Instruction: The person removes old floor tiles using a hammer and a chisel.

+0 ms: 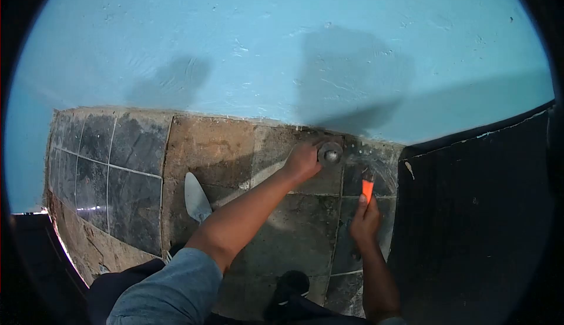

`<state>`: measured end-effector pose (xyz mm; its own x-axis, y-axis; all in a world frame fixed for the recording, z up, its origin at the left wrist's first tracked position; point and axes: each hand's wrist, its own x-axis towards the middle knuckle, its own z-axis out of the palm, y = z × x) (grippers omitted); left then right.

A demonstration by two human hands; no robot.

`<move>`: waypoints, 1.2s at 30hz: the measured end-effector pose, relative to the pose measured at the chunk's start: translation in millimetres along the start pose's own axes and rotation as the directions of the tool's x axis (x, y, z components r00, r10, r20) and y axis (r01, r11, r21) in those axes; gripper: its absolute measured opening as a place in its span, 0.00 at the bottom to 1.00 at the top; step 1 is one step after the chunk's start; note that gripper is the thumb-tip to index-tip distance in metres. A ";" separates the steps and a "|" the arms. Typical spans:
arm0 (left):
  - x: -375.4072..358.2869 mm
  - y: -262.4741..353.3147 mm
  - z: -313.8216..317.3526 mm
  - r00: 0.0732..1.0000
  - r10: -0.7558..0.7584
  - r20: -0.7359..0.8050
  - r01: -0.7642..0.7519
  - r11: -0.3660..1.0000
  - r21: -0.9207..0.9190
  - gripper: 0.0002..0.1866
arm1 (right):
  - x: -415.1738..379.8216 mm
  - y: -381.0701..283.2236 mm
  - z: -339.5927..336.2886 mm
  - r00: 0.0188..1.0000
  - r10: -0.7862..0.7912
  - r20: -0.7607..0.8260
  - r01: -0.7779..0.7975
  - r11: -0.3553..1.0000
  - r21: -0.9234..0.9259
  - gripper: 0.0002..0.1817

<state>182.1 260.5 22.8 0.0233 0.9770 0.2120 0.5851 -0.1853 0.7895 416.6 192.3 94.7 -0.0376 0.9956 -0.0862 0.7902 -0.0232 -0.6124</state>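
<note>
Sleeve: a blue sleeve (161, 292) lies nearest, low and left of centre, its bare forearm running up and right to the far hand.
Left hand: the left hand (302, 161) is curled against a round metal fitting (330, 155) at the far edge of the tiles, fingers touching the fitting's left side; whether they truly clamp it cannot be told.
Right hand: the right hand (365, 222) is closed on an orange-handled tool (368, 188), which sticks up out of the fist.
Tool to fitting: the tool's upper end points toward the fitting, just below and right of it, apart from it.
Trowel: a pointed trowel (196, 197) lies on the tiles to the left, well apart from both hands.
Floor: dark, stained tiles (106, 166).
Wall: a light blue wall (264, 43) stands beyond them.
</note>
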 end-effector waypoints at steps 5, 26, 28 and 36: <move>5.0 19.0 -22.8 0.965 -0.153 0.211 0.129 0.984 0.126 0.33 | -11.8 23.7 -28.3 0.974 -0.072 -0.216 0.122 0.967 0.225 0.19; 5.4 -1.3 -2.2 0.999 0.044 -0.008 -0.039 0.952 0.303 0.31 | -27.9 -40.1 -72.8 0.767 -0.320 -0.556 0.554 0.768 0.321 0.17; 7.4 2.2 -8.4 0.998 0.065 -0.001 -0.062 0.962 0.267 0.29 | -24.1 -61.5 -77.4 0.586 -0.427 -0.688 0.769 0.560 0.307 0.19; 11.8 -7.6 -3.1 0.996 0.082 -0.026 -0.072 0.963 0.259 0.30 | -18.0 5.4 8.6 0.999 -0.034 0.042 0.034 0.999 0.007 0.23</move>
<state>175.3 273.0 21.0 0.0498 0.9555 0.2908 0.7719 -0.2216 0.5959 416.3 173.5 86.2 -0.0901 0.9911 -0.0985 0.7844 0.0097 -0.6202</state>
